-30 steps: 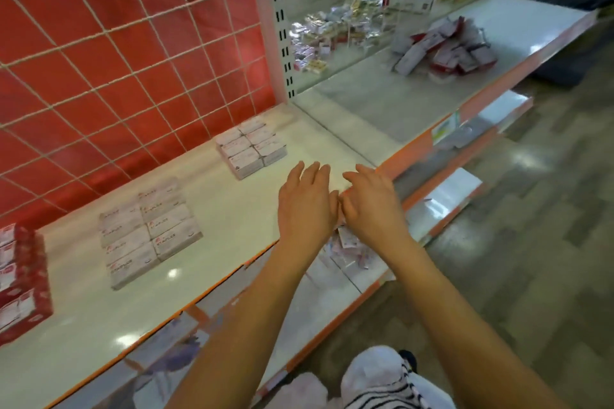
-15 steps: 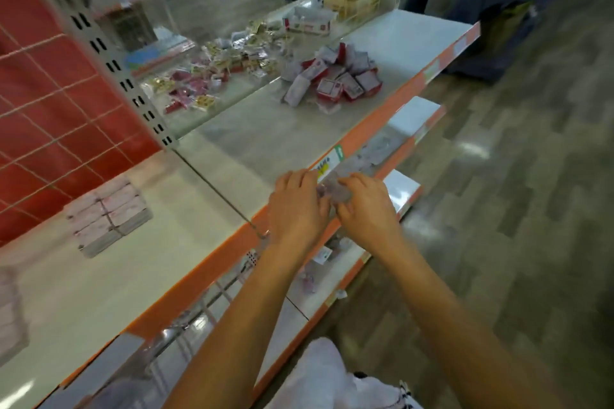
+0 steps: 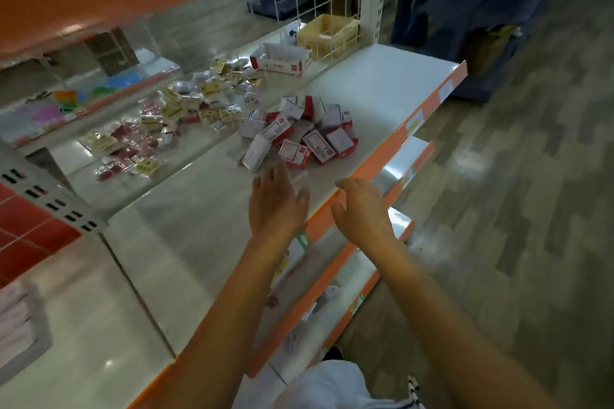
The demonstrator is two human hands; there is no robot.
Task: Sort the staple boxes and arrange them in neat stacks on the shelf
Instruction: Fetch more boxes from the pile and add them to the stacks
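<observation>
My left hand [image 3: 277, 206] hovers flat over the shelf [image 3: 365, 93], fingers straight and close together, tips just beside the jumbled heap of red-and-white staple boxes [image 3: 299, 133]. My right hand [image 3: 360, 209] hangs over the orange front edge [image 3: 372, 164], fingers loosely bent, holding nothing

Dim and flat throughout, lit softly from overhead. Pale glare on the glossy shelf [image 3: 375, 86], brightest toward its far end, and broad sheens across the floor [image 3: 471, 159]. A hazy highlight on the orange upper shelf [image 3: 76, 23]. Hardly any shadows. Heavy motion blur over the staple boxes [image 3: 299, 139], with unreadable print, and over the small packets [image 3: 172, 119] behind. Wide-angle bending toward the edges. Dark, soft background at top right.
</observation>
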